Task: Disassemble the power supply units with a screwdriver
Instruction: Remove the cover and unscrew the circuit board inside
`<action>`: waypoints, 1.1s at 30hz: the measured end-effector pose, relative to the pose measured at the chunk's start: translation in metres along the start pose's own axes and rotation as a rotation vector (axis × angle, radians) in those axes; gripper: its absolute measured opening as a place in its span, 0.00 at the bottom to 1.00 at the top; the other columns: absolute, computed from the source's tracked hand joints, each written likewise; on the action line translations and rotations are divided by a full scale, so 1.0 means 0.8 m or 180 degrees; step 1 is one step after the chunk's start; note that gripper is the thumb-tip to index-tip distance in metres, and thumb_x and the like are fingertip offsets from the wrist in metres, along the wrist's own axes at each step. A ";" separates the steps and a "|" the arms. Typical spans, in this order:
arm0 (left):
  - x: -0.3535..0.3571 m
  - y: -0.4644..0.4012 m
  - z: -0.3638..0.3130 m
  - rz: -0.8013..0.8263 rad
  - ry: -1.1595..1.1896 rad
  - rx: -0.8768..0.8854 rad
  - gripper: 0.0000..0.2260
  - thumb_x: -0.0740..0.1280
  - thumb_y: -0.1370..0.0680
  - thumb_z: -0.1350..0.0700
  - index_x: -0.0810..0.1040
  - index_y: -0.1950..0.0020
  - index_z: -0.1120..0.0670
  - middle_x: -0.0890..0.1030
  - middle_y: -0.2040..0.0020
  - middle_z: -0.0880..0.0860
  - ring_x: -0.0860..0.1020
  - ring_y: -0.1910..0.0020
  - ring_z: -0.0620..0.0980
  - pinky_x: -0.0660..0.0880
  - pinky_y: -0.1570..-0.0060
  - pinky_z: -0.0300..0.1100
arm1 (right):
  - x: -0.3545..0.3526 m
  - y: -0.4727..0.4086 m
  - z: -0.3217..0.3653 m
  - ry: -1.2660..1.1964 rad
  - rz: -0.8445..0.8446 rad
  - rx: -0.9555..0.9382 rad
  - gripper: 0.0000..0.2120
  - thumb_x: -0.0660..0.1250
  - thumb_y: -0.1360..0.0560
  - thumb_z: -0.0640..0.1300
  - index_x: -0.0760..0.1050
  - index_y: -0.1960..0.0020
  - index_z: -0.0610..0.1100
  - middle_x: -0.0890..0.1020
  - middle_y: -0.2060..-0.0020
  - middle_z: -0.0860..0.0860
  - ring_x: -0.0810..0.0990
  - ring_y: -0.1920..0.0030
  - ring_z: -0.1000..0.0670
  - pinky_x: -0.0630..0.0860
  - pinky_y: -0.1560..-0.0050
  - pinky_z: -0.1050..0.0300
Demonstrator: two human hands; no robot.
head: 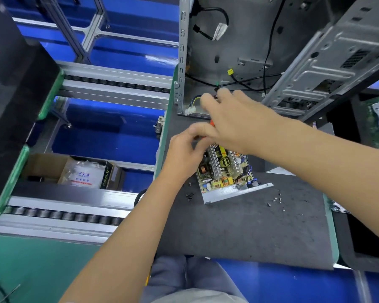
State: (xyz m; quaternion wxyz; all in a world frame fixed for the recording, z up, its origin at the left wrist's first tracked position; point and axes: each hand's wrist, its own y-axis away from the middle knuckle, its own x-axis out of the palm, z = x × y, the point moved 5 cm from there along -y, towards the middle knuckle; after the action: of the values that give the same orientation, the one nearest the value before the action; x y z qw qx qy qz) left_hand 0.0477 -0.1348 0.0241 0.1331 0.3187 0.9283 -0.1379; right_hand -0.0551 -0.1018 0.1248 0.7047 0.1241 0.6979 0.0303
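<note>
Head view is showing an opened power supply unit (224, 171) lying on the tabletop (239, 232), loose screws (275, 200) beside it. Both hands are working at its far edge: left hand (184, 154) pinching something unclear, right hand (234, 119) partly curled, apparently gripping an orange-handled screwdriver (212, 122); circuit board removal seemingly remaining.

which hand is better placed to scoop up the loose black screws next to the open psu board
Left, probably. The black screws lie on the mat just off the board's left edge, right below the left hand. The right hand sits farther up, over an orange-handled tool.
</note>
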 end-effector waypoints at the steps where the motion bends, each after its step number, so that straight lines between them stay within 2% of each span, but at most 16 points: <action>1: 0.000 -0.001 0.000 -0.0085 0.0031 -0.0118 0.17 0.73 0.25 0.61 0.74 0.54 0.38 0.80 0.56 0.34 0.76 0.56 0.31 0.70 0.57 0.30 | -0.006 0.000 0.001 0.0227 -0.0005 0.0169 0.27 0.52 0.24 0.68 0.66 0.45 0.44 0.62 0.64 0.48 0.71 0.54 0.40 0.66 0.59 0.48; 3: 0.006 -0.003 -0.001 -0.0108 0.0123 -0.0210 0.17 0.77 0.28 0.58 0.72 0.54 0.42 0.78 0.56 0.40 0.75 0.56 0.37 0.69 0.55 0.31 | -0.009 -0.001 0.002 0.0395 0.0040 0.0164 0.21 0.60 0.22 0.62 0.69 0.46 0.43 0.60 0.66 0.49 0.77 0.49 0.36 0.66 0.60 0.49; 5: 0.007 -0.002 -0.003 -0.0065 0.0176 -0.0153 0.14 0.75 0.28 0.54 0.72 0.50 0.46 0.76 0.53 0.44 0.73 0.55 0.41 0.70 0.53 0.34 | -0.005 -0.002 0.006 0.0200 0.0211 -0.0154 0.17 0.67 0.24 0.54 0.68 0.44 0.44 0.65 0.59 0.47 0.76 0.47 0.38 0.69 0.58 0.49; 7: 0.006 0.000 -0.002 0.0058 0.0113 -0.0005 0.13 0.71 0.25 0.53 0.75 0.42 0.50 0.76 0.50 0.41 0.74 0.52 0.37 0.69 0.51 0.28 | 0.003 -0.001 0.005 -0.0139 0.0401 -0.0333 0.18 0.69 0.25 0.49 0.66 0.41 0.46 0.63 0.51 0.48 0.71 0.47 0.41 0.68 0.54 0.50; 9: 0.004 0.002 0.001 0.0103 0.0106 0.0028 0.14 0.70 0.23 0.58 0.79 0.38 0.53 0.78 0.49 0.40 0.75 0.51 0.32 0.70 0.52 0.26 | 0.005 0.003 0.000 -0.0485 0.0447 -0.0214 0.21 0.68 0.25 0.55 0.64 0.40 0.48 0.63 0.49 0.49 0.68 0.47 0.42 0.68 0.51 0.49; 11: 0.004 -0.001 0.001 0.0008 0.0115 -0.0067 0.10 0.73 0.25 0.61 0.81 0.47 0.49 0.80 0.53 0.41 0.76 0.55 0.33 0.70 0.56 0.26 | 0.005 0.004 -0.002 -0.0314 0.0327 0.0030 0.22 0.62 0.23 0.62 0.63 0.41 0.46 0.67 0.52 0.46 0.71 0.51 0.41 0.71 0.53 0.46; 14: 0.011 -0.009 -0.002 -0.0057 0.0132 -0.0212 0.16 0.77 0.29 0.57 0.71 0.54 0.43 0.78 0.54 0.46 0.75 0.57 0.40 0.70 0.57 0.32 | -0.001 0.002 0.006 0.0354 -0.0079 -0.0066 0.15 0.59 0.20 0.54 0.67 0.43 0.43 0.70 0.58 0.46 0.73 0.56 0.41 0.67 0.63 0.49; 17: 0.009 0.000 -0.003 0.0047 0.0201 -0.0053 0.14 0.72 0.26 0.54 0.74 0.43 0.44 0.78 0.52 0.43 0.76 0.54 0.38 0.71 0.55 0.31 | 0.001 0.003 0.007 -0.0269 0.0102 -0.0368 0.16 0.67 0.24 0.49 0.67 0.41 0.46 0.72 0.48 0.47 0.72 0.48 0.41 0.71 0.49 0.46; 19: 0.006 0.004 0.003 0.0032 0.0121 -0.0037 0.11 0.70 0.24 0.57 0.78 0.44 0.49 0.79 0.57 0.43 0.76 0.57 0.38 0.72 0.60 0.34 | 0.006 0.005 0.004 -0.0591 0.0364 -0.0263 0.23 0.69 0.26 0.54 0.64 0.36 0.49 0.70 0.45 0.47 0.70 0.44 0.40 0.70 0.43 0.44; 22: 0.005 -0.005 0.005 -0.0143 0.0018 -0.0257 0.15 0.74 0.28 0.60 0.71 0.55 0.44 0.77 0.61 0.37 0.74 0.62 0.34 0.67 0.65 0.32 | 0.004 0.006 0.006 -0.0170 0.0145 0.0103 0.28 0.62 0.26 0.67 0.60 0.42 0.45 0.72 0.56 0.45 0.72 0.54 0.39 0.72 0.60 0.46; 23: 0.007 -0.008 0.004 -0.0166 0.0005 -0.0244 0.18 0.76 0.29 0.59 0.68 0.56 0.42 0.77 0.60 0.36 0.74 0.61 0.34 0.66 0.65 0.31 | 0.002 0.004 0.008 0.0087 -0.0020 0.0068 0.24 0.60 0.23 0.64 0.59 0.46 0.44 0.72 0.59 0.47 0.72 0.56 0.39 0.70 0.64 0.48; 25: 0.007 -0.005 0.003 -0.0128 0.0132 -0.0260 0.19 0.76 0.30 0.55 0.68 0.53 0.41 0.77 0.56 0.33 0.75 0.57 0.34 0.69 0.61 0.30 | 0.001 0.003 0.014 0.0053 -0.0035 -0.0289 0.15 0.62 0.21 0.53 0.63 0.45 0.44 0.73 0.53 0.46 0.75 0.51 0.39 0.73 0.55 0.45; 27: 0.006 0.004 0.008 -0.0070 0.0117 -0.0178 0.16 0.72 0.27 0.55 0.73 0.42 0.45 0.77 0.54 0.29 0.76 0.54 0.32 0.70 0.58 0.26 | 0.004 0.006 0.014 -0.0279 0.0193 -0.0473 0.16 0.65 0.23 0.49 0.65 0.40 0.45 0.72 0.46 0.46 0.71 0.46 0.40 0.71 0.44 0.43; 28: 0.004 0.007 0.009 -0.0064 0.0092 -0.0145 0.15 0.71 0.25 0.57 0.75 0.40 0.47 0.77 0.55 0.28 0.76 0.55 0.31 0.71 0.59 0.26 | 0.004 0.008 0.016 -0.0333 0.0242 -0.0447 0.20 0.66 0.24 0.53 0.64 0.39 0.46 0.70 0.45 0.46 0.70 0.45 0.41 0.71 0.43 0.43; 30: 0.006 0.004 0.013 -0.0084 0.0048 -0.0169 0.12 0.72 0.25 0.61 0.76 0.47 0.47 0.78 0.60 0.31 0.76 0.60 0.32 0.70 0.62 0.30 | 0.004 0.010 0.010 -0.0092 0.0193 -0.0039 0.25 0.63 0.25 0.64 0.63 0.41 0.45 0.71 0.46 0.45 0.71 0.46 0.41 0.72 0.52 0.45; 33: 0.007 -0.005 0.004 -0.0149 0.0014 -0.0128 0.15 0.75 0.29 0.57 0.71 0.55 0.44 0.76 0.61 0.31 0.74 0.61 0.32 0.66 0.64 0.26 | 0.002 0.007 0.015 0.0371 -0.0025 -0.0197 0.15 0.60 0.19 0.54 0.64 0.42 0.43 0.73 0.47 0.44 0.75 0.47 0.40 0.69 0.53 0.47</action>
State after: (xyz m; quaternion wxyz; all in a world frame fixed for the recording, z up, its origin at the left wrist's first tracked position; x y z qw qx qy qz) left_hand 0.0412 -0.1358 0.0201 0.1342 0.2946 0.9383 -0.1217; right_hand -0.0428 -0.0977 0.1240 0.6665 0.0974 0.7370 0.0563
